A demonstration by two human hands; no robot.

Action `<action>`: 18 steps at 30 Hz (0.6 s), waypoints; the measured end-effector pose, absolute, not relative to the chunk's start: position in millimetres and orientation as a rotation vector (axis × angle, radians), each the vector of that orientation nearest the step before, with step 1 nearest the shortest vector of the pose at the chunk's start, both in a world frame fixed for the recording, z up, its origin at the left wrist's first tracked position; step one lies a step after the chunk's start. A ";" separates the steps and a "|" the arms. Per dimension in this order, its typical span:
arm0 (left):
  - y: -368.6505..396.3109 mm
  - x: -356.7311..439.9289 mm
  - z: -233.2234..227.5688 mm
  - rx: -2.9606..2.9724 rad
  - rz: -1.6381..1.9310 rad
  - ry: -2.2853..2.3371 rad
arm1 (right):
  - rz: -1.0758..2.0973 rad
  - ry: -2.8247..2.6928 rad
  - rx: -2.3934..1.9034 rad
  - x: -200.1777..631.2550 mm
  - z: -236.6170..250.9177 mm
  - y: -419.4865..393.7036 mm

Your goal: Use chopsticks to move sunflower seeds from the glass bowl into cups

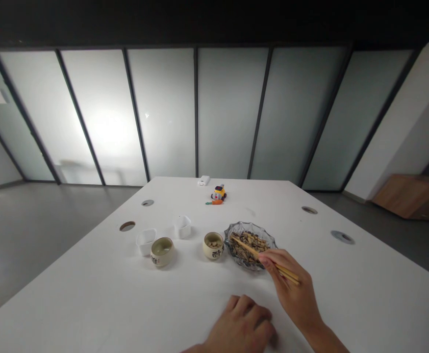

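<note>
A white table (pixel 100 294) fills the lower frame. Right of centre on it stands a glass dish (pixel 236 230) heaped with mixed seeds (pixel 249 242); two small ceramic cups (pixel 213 245) and two white tubs (pixel 146 241) line up to its left. The right hand (pixel 291 284), lower right, pinches a pair of chopsticks (pixel 258 255), tips pressed together in the seeds. The left hand (pixel 241 326), bottom centre, rests curled on the table, holding nothing. A clean pick likely needs level tips, light pressure and one seed at a time.
</note>
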State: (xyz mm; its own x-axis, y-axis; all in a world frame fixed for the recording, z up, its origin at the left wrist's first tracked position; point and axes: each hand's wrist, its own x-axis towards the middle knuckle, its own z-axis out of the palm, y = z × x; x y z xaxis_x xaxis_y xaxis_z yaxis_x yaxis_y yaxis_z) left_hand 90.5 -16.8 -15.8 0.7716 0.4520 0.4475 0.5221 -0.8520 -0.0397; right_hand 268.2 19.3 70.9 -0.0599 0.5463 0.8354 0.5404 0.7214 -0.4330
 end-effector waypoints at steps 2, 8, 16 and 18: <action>-16.6 90.2 -16.3 -2.805 -0.650 -0.773 | -0.022 -1.694 -0.876 268.8 72.8 19.0; -14.8 92.1 -22.0 -2.776 -0.593 -0.774 | -0.120 -1.657 -0.822 266.4 82.2 8.7; -13.8 93.0 -23.1 -2.770 -0.553 -0.762 | 0.026 -1.831 -0.670 252.2 77.6 -3.9; -14.7 93.3 -20.2 -2.774 -0.543 -0.775 | 0.000 -1.819 -0.681 255.5 80.6 -2.9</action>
State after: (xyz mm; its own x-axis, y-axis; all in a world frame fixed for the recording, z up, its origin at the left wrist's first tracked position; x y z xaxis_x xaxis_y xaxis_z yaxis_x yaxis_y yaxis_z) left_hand 93.3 -14.7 -20.2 0.7939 0.4563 0.4019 0.5337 -0.8396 -0.1010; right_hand 255.5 -2.9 80.6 -0.1953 0.4471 0.8729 0.4473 0.8327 -0.3264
